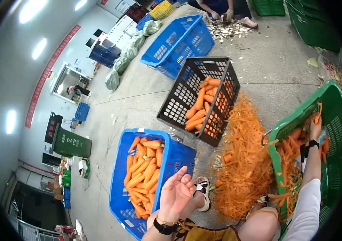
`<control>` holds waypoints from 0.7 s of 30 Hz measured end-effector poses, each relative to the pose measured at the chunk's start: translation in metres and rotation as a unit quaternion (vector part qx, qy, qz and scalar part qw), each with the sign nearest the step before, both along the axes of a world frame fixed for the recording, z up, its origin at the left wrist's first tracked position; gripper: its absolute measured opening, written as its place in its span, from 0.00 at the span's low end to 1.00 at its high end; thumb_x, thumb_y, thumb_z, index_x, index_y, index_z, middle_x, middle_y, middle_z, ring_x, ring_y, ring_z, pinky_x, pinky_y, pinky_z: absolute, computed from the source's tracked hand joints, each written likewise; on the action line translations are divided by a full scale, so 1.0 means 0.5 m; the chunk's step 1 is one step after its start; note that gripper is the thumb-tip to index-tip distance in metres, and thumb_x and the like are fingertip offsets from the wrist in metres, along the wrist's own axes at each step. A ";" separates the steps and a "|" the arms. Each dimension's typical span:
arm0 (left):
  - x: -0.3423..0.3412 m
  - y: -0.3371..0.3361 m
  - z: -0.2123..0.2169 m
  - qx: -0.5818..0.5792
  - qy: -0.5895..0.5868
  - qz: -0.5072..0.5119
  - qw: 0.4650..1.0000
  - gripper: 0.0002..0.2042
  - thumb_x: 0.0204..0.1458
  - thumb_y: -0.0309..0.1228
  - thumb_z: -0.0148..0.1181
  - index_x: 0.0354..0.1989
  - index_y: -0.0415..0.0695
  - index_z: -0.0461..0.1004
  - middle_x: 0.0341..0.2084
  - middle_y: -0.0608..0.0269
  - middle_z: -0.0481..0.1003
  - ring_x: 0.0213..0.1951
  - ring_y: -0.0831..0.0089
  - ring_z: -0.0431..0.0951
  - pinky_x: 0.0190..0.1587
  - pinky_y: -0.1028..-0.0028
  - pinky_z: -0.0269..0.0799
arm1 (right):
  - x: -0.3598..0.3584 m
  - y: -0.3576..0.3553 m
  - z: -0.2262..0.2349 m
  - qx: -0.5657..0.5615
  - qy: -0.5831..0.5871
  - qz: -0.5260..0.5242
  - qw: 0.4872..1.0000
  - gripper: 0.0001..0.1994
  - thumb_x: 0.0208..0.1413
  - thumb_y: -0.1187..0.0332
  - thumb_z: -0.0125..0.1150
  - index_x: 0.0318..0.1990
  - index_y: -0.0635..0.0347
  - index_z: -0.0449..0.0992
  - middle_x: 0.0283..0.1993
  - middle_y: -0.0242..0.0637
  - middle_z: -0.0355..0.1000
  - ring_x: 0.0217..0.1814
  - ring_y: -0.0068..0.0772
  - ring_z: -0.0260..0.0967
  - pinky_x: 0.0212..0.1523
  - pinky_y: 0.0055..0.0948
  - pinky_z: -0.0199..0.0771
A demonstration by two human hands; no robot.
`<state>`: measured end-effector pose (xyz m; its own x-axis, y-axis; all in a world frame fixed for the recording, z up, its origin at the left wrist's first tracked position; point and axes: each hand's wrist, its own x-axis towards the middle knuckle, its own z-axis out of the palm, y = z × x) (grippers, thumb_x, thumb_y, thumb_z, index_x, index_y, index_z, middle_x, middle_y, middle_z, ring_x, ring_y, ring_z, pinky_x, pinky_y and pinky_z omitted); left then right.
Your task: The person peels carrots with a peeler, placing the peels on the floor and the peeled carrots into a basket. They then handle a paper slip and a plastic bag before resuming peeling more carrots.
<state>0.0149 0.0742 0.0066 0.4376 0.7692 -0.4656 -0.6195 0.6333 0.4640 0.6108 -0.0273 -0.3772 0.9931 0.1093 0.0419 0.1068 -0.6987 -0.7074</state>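
Observation:
My left hand [177,190] is raised palm up in front of the blue crate [120,172], fingers loosely bent and apart, holding nothing. Peeled-looking carrots [143,172] fill that crate. On the right, my right hand [315,127] reaches into a green basket [276,160]. Its fingers are closed around a slim orange tool [319,113] that looks like a peeler. Carrots [294,138] lie under and around this hand, partly hidden by it. A heap of orange carrot peelings [245,160] covers the floor between the crates and the basket.
Beyond the blue crate stands a tilted black crate [179,96] with more carrots, and behind it another blue crate [195,40]. A person [223,14] works over pale scraps at the far side. A green wheeled bin [72,142] is at left. My feet flank the peelings.

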 end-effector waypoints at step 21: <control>0.071 -0.094 -0.038 0.086 0.042 -0.145 0.985 0.18 0.61 0.38 0.46 0.56 0.44 0.63 0.31 0.70 0.71 0.34 0.79 0.70 0.38 0.77 0.66 | -0.328 -0.250 0.674 0.470 0.193 0.220 0.832 0.15 0.56 0.51 0.56 0.36 0.54 0.69 0.23 0.21 0.59 0.17 0.13 0.52 0.17 0.18 0.51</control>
